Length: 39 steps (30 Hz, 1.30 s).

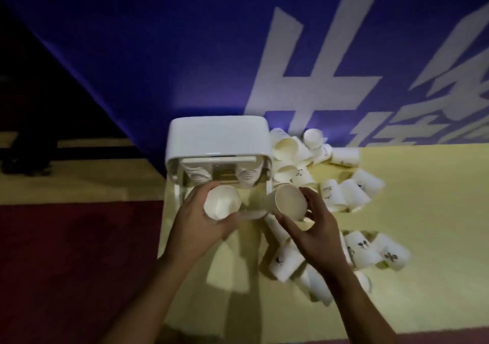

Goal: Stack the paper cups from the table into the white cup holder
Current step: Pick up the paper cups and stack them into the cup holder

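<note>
**A cup in each hand at the mouth of the holder**

Your left hand (197, 220) has its fingers (201, 194) wrapped round a paper cup (222, 204), mouth tipped toward you, just in front of the white cup holder (218, 138). Your right hand (313, 233) grips a second cup (289, 202) between thumb and fingertips, touching the holder's right front corner. Inside the holder you can see stacked cups (247, 175) on both sides. The loose cups (341, 194) lie tumbled on the yellow worktop (428, 232) right of the holder, crowding under your right wrist. A blue banner (164, 47) with white lettering stands behind.
</note>
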Each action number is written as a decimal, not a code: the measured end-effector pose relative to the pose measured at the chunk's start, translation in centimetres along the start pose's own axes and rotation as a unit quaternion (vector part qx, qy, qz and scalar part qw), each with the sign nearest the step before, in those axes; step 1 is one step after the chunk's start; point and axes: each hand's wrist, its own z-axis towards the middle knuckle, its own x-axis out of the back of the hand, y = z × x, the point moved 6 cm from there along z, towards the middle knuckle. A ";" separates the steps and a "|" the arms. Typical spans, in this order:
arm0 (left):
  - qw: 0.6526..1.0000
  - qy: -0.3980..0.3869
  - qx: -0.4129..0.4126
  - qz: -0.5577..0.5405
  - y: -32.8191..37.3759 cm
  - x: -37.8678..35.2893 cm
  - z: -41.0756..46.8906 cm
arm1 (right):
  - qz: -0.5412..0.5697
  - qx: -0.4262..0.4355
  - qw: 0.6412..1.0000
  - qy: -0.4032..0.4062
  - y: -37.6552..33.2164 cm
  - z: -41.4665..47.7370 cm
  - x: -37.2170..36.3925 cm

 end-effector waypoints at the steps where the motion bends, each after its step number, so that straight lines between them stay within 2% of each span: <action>1: 1.000 0.010 0.009 -0.001 -1.1 1.3 -0.1 | 0.007 0.003 1.000 -0.007 -0.9 -0.2 -1.6; 5: 0.999 0.038 0.016 0.004 -4.1 4.2 0.4 | 0.025 0.009 1.000 -0.017 -3.5 -0.1 -5.2; 11: 0.999 0.036 0.014 0.007 -6.7 4.0 2.0 | 0.032 -0.015 0.999 -0.023 -4.0 0.5 -6.9; 21: 0.989 -0.050 0.076 0.114 -10.3 0.5 3.8 | 0.025 -0.018 0.999 -0.033 -4.0 1.6 -8.2; 31: 0.984 -0.073 0.136 0.093 -12.0 -0.3 4.1 | 0.008 0.028 0.998 -0.053 -5.7 2.6 -11.8; 35: 0.983 -0.089 0.129 0.096 -11.7 -0.6 4.4 | 0.012 0.040 0.997 -0.063 -6.5 3.0 -12.7; 39: 0.981 -0.116 0.153 0.032 -12.4 -0.2 3.8 | 0.024 0.044 0.994 -0.097 -6.6 3.5 -15.1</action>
